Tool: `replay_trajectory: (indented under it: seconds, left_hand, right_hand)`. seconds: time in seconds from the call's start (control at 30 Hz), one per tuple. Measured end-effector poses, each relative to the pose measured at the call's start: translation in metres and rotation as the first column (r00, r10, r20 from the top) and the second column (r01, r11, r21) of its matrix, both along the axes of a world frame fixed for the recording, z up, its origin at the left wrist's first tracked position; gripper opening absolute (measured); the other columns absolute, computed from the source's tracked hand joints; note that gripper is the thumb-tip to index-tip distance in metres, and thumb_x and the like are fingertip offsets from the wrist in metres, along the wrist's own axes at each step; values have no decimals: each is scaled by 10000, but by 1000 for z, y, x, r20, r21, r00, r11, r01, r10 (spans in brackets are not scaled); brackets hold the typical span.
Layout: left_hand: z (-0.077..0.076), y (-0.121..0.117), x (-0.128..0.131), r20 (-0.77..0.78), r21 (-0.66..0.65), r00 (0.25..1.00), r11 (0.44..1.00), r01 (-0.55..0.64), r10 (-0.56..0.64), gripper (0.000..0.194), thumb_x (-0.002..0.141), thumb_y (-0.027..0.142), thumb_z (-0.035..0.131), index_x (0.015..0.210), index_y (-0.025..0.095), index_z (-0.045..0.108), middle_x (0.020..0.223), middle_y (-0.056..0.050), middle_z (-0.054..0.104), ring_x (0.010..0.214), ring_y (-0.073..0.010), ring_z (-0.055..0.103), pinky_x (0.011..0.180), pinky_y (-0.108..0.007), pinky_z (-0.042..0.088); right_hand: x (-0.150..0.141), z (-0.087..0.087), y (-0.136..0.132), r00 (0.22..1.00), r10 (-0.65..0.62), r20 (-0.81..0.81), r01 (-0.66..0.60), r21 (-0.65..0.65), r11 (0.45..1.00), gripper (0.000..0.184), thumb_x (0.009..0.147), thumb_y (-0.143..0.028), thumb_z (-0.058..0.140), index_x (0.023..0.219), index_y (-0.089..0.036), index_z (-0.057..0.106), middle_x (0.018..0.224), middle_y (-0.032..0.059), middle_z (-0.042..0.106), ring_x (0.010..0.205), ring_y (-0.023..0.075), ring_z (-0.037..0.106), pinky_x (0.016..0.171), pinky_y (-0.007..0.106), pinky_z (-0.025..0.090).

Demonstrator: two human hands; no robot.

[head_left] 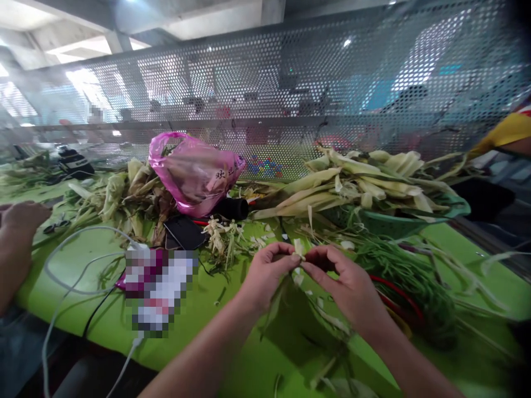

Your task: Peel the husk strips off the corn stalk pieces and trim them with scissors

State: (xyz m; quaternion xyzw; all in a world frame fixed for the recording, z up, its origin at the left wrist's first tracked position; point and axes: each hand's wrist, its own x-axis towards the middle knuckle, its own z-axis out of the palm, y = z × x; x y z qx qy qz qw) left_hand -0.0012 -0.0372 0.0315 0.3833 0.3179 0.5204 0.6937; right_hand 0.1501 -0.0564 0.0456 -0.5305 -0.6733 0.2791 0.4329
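My left hand [267, 273] and my right hand [346, 282] meet over the green table [199, 309], fingers pinched together on a small pale piece of plant stalk [298, 250]. Green leaf strips [276, 307] hang down from my left hand. A bunch of green stems [398, 271] lies just right of my right hand.
A green basket [398, 224] heaped with pale husked stalks [365, 185] sits at the back right. A pink plastic bag [193, 171], a black phone [185, 232], a leaf pile [124, 199] and white cables [74, 260] lie to the left. Another person's hand [19, 221] rests at the far left. A perforated metal screen [290, 99] runs behind.
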Motion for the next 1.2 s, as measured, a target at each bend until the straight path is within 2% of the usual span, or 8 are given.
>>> replay_trajectory:
  seconds: [0.33,0.47,0.6,0.7,0.8,0.93,1.03,1.2]
  left_hand:
    - [-4,0,6,83,-123,996,992,-34,45,226,612,258,789,755,154,648,733,-14,622,677,-114,555,690,-250,423]
    - [-6,-1,7,58,-76,995,994,-73,77,150,651,232,749,733,148,656,716,-7,603,701,-106,529,722,-239,390]
    - [-11,-1,7,60,-115,997,993,-35,42,125,669,226,720,734,150,646,742,-14,591,703,-107,506,708,-242,360]
    - [-12,0,5,69,-157,997,988,-15,26,133,662,231,716,727,159,625,751,-13,579,704,-114,503,697,-248,358]
    - [-9,2,3,19,-131,999,991,-23,26,153,667,252,710,730,162,603,730,-6,562,692,-117,498,687,-249,365]
    - [-2,2,1,-104,17,994,1000,-11,13,189,686,286,709,754,156,591,728,7,547,695,-105,486,684,-233,365]
    - [-1,2,2,-201,97,979,994,48,-28,213,696,318,705,761,150,591,710,12,536,672,-99,468,653,-227,360]
    - [-2,2,4,-317,125,947,987,102,-58,192,723,298,675,787,144,580,637,29,501,586,-83,417,554,-213,311]
  right_hand:
    - [-16,-14,0,978,-15,-207,-11,-123,992,281,796,-442,647,928,-194,629,858,54,707,793,218,663,720,325,532]
    - [-15,-16,-2,997,-61,43,61,14,998,163,839,-356,583,905,-212,622,840,43,708,762,214,661,692,314,502]
    - [-11,-20,-2,899,-181,399,46,326,944,96,843,-265,540,855,-219,623,820,62,701,762,240,651,697,342,462]
    - [-8,-21,-3,860,-201,470,4,386,922,117,853,-260,525,867,-219,635,830,70,706,777,250,652,725,360,460]
    - [-5,-13,-4,922,-76,379,-18,239,971,150,843,-315,570,942,-223,634,892,57,707,799,237,652,716,342,481]
    - [0,0,-3,999,0,47,0,13,1000,235,849,-419,579,942,-210,633,860,48,686,756,201,633,651,291,506]
    - [4,1,1,996,-22,-88,22,-1,1000,266,811,-439,627,919,-196,646,862,60,682,773,204,626,672,295,512]
    - [5,-4,4,995,-68,-74,71,37,997,208,790,-405,650,790,-197,638,735,21,638,699,171,584,659,275,485]
